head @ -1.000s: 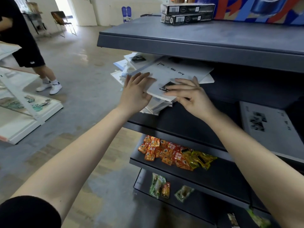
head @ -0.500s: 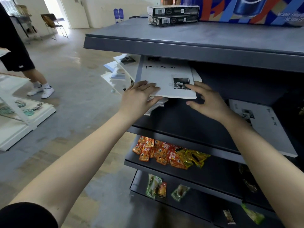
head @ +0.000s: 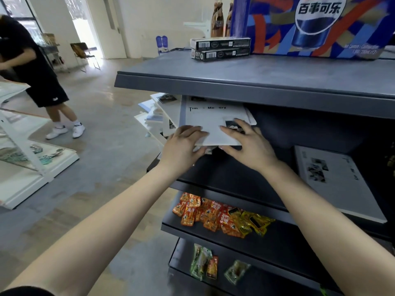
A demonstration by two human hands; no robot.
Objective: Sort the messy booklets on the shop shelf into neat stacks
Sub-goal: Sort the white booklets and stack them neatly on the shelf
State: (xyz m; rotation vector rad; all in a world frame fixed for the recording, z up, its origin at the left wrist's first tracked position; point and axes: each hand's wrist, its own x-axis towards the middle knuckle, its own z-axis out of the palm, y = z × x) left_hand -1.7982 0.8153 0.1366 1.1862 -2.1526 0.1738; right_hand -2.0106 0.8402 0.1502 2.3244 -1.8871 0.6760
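Observation:
A messy pile of white booklets lies at the left end of the dark shelf, several fanned out past its edge. On top sits a white booklet titled "Time Memory", squared to the shelf. My left hand holds its near left corner, fingers on top and thumb under the edge. My right hand holds the near right part the same way, fingers over the small cover photo. Another booklet lies flat at the right of the same shelf.
The upper shelf board overhangs the pile closely. It carries two long boxes and a Pepsi carton. Snack packets fill the lower shelves. A person stands at the left by a white display rack.
The top booklet has turned from skewed to square. My right hand moved from the booklet's right edge onto its near right part; my left hand stayed at the near left corner.

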